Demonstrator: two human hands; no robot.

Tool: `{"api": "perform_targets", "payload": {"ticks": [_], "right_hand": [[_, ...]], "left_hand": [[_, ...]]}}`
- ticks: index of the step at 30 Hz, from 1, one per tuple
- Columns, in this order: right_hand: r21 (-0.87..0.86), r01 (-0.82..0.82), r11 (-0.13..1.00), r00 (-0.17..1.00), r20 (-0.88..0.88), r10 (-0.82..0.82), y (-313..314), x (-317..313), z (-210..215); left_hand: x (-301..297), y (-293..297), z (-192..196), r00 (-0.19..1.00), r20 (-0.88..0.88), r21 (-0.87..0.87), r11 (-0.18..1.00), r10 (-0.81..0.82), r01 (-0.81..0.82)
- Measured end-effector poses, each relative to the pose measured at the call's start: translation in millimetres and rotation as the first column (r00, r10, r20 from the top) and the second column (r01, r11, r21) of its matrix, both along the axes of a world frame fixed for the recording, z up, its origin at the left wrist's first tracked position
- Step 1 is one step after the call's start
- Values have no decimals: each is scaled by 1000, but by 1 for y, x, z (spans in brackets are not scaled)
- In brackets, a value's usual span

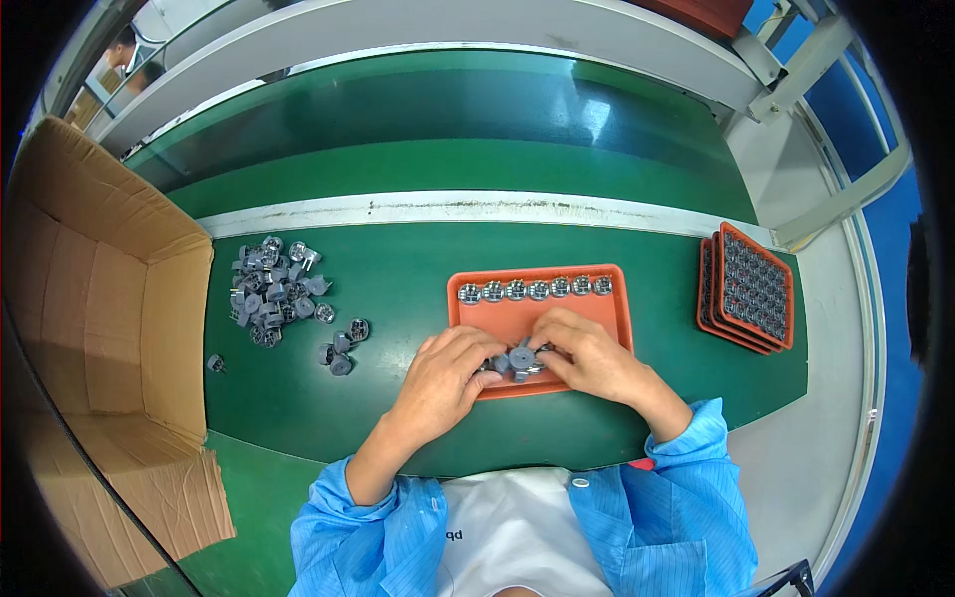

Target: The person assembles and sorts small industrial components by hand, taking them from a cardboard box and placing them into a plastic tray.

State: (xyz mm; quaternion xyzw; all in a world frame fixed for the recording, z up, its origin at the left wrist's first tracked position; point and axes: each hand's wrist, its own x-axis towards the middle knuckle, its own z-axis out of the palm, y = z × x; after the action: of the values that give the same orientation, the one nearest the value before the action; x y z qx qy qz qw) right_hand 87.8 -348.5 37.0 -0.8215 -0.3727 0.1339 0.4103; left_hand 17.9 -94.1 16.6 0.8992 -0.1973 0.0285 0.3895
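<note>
An orange-red tray (487,313) lies on the green table in front of me. Along its far edge runs a row of several round parts (538,290) with shiny metallic faces up. Over the near half of the tray, a small bunch of grey round plastic parts (522,360) sits between my hands. My left hand (438,383) has its fingers curled against the left side of this bunch. From the right, my right hand (587,356) pinches at a part with thumb and fingertips. The fingers partly hide the parts.
A heap of loose grey round parts (274,294) lies at the left, with a few stray ones (341,366) nearer me. An open cardboard box (109,328) stands at the far left. Stacked filled trays (756,289) are at the right. A white rail (398,207) crosses behind.
</note>
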Motion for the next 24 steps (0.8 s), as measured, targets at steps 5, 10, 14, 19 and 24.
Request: {"api": "perform_targets", "payload": {"ticks": [5,10,14,19,24], "right_hand": [[-20,110,994,993,-29,-111,-4,-7,2],[-28,140,990,989,40,-139,-20,-6,8],[-314,288,904,900,412,-144,-28,-6,16],[-89,52,995,952,304,-22,3,-18,25],[-92,-37,995,994,96,46,-1,-14,4]], "left_hand": [[2,-10,3,999,22,-13,999,42,-42],[2,-11,2,999,33,102,994,-33,30],[1,-14,0,992,123,100,995,-25,13],[5,-20,-7,991,134,118,993,-16,0],[6,-19,-11,979,202,113,992,34,-57]]}}
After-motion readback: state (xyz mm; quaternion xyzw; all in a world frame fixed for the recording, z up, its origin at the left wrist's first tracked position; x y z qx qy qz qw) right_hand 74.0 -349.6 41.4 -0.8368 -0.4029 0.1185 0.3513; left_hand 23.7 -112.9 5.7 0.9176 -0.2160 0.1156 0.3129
